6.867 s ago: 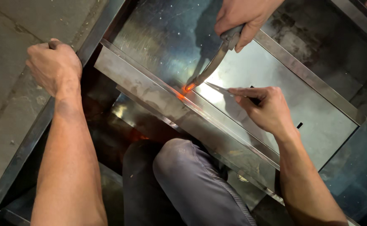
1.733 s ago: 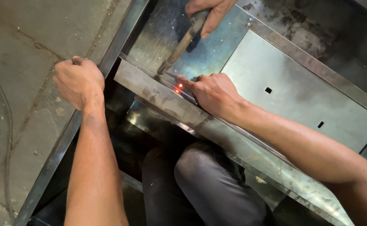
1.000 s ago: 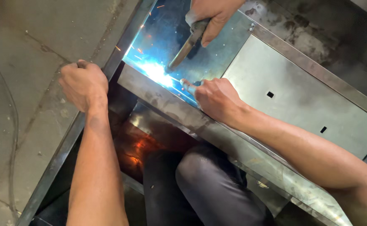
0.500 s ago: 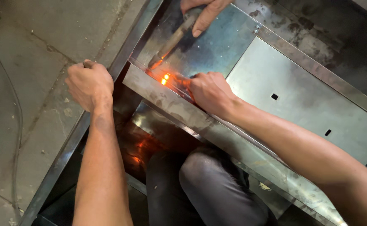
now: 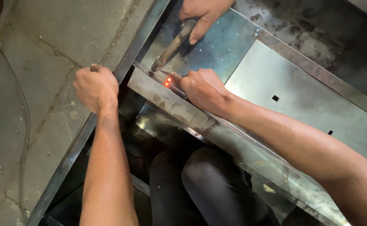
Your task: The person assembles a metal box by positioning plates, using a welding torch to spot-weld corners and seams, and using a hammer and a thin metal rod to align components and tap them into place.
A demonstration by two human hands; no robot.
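Seen from above, 2 bare forearms reach into a steel frame of shiny sheet and bars. Centre frame, the right hand (image 5: 202, 87) presses down on a long angled steel strip (image 5: 179, 113) that runs from upper centre toward the lower right. Its fingers are curled shut and appear to pinch a thin rod (image 5: 166, 74) whose tip pokes out to the left. Just beside that tip, 2 small weld spots (image 5: 166, 81) glow orange-red on the strip's upper edge. The strip is bright, scuffed and mottled with grey smears.

At centre left, the left hand (image 5: 95, 87) is a closed fist gripping the top of a dark frame bar (image 5: 72, 152) that slants down to the lower left.

At top centre, another person's hand (image 5: 202, 12) grips a worn, tube-shaped torch (image 5: 173, 45), its dark tip close to the glowing spots.

Right of the strip lies a flat steel panel (image 5: 300, 104) with 2 small square holes. Lower centre, a knee (image 5: 200, 180) in dark trousers shows beneath the frame. Bare concrete floor (image 5: 37, 54) fills the left side.
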